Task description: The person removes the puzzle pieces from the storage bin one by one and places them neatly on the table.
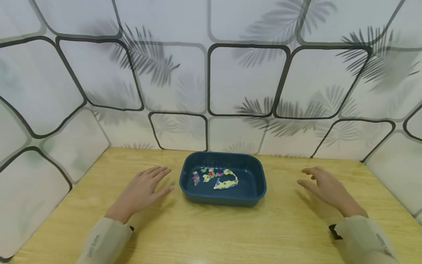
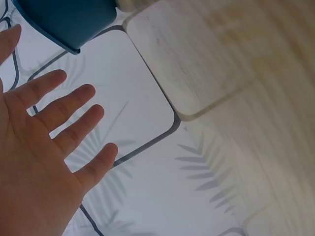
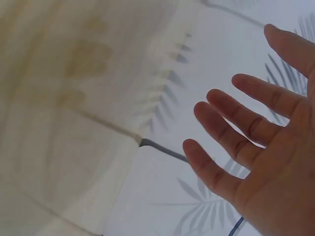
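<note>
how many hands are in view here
2: the left hand is just left of the blue tray, and the right hand is farther off, to the tray's right. Neither touches it, and no other hand shows.

This looks like a small indoor spot, but I can't tell if it is a home. A yellow wood table meets three walls with big block shapes and gray leaves.
</note>
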Demonstrator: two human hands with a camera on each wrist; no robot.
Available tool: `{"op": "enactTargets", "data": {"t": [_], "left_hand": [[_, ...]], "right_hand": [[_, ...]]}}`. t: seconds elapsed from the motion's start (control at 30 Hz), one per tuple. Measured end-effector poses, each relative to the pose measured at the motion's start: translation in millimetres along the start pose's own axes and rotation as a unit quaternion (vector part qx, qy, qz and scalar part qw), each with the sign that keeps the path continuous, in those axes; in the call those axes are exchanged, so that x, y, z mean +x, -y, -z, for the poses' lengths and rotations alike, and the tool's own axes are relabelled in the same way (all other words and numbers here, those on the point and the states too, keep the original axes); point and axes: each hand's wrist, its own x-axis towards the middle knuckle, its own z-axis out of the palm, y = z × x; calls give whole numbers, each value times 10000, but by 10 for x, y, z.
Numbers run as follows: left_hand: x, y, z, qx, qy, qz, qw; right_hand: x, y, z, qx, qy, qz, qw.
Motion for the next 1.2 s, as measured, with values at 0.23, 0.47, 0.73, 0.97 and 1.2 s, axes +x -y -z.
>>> {"op": "enactTargets", "data": {"t": [0.23, 0.47, 0.73, 0.97, 1.2], "left_hand": [[140, -23, -52, -517, 139, 104, 9985], [244, -92, -78, -705, 213, 3, 9973], [316, -131, -99, -808, 543, 1, 9953], [356, -167, -103, -853, 840, -25, 9928], [375, -189, -113, -894, 1088, 58, 9900]], "right_hand": [[142, 124, 83, 149, -368, 241, 9989], [220, 176, 88, 301, -468, 438, 9975], [387, 357, 173, 413, -667, 923, 9926], [486, 529, 203, 546, -556, 1160, 9902], [599, 660, 202, 605, -535, 1440, 9863]]}}
